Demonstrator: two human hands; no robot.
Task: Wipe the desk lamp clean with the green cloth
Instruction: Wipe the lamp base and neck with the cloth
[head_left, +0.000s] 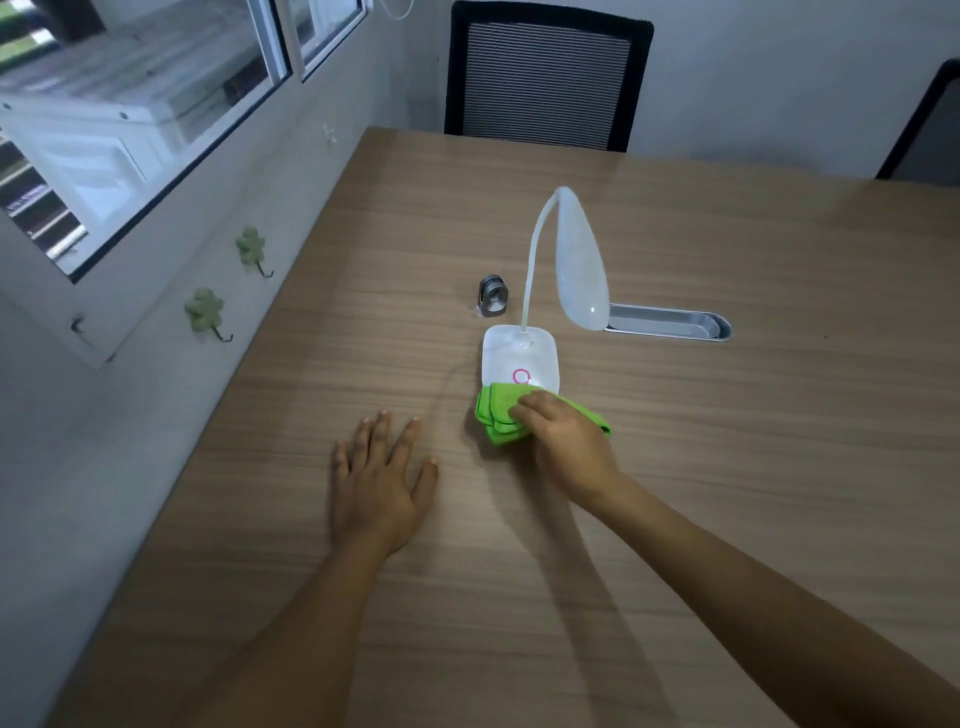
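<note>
A white desk lamp (519, 358) stands in the middle of the wooden desk (727, 467), with a square base bearing a pink ring, a thin bent neck and a teardrop head hanging to the right. The folded green cloth (496, 415) lies against the near edge of the lamp base and overlaps it slightly. My right hand (563, 441) rests on top of the cloth with the fingers curled over it. My left hand (382, 483) lies flat on the desk to the left of the cloth, fingers spread, holding nothing.
A small grey metal object (492, 303) stands left of the lamp neck. A metal cable tray (670, 323) is set into the desk behind the lamp head. A black mesh chair (545, 78) is at the far edge. The wall with window and clover hooks (205, 312) runs along the left.
</note>
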